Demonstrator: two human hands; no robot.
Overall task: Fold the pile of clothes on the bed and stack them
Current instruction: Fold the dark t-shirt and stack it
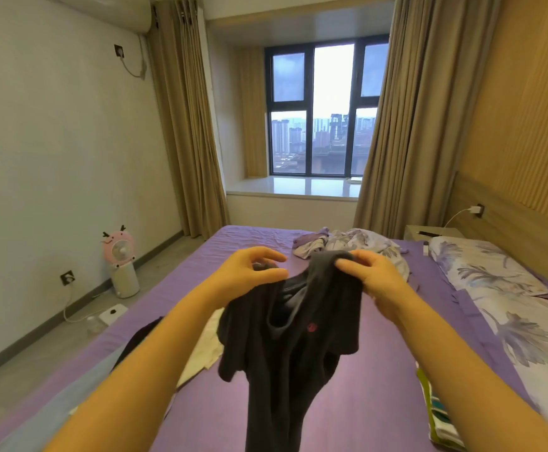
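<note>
A: What does the room look like?

B: A wide bed (380,337) with a purple sheet fills the lower half of the view. Beyond its far edge stands a dark-framed window (326,109) showing city towers, with beige curtains (187,125) drawn back on both sides and a pale sill below it. On the grey floor to the left stands a pink fan (119,247) on a white base, close to the white wall.

A: And on the bed itself?

B: A floral pillow (484,272) lies along the right side by the wooden headboard (510,216). A rumpled heap of lilac and floral clothes (347,246) sits near the far edge. A white garment (204,347) lies flat at the left, partly hidden by the left forearm.

A: Where is the garment being handled?

B: The dark shirt (289,353) is held up above the middle of the bed, between both hands, hanging in loose folds toward the camera. It is almost black, with a small red mark on its front. Its top edge sags in the middle.

A: How do the hands hold it?

B: The left hand (249,272) pinches one top corner between thumb and curled fingers. The right hand (373,275) grips the other top corner, its fingers curled over bunched cloth.
</note>
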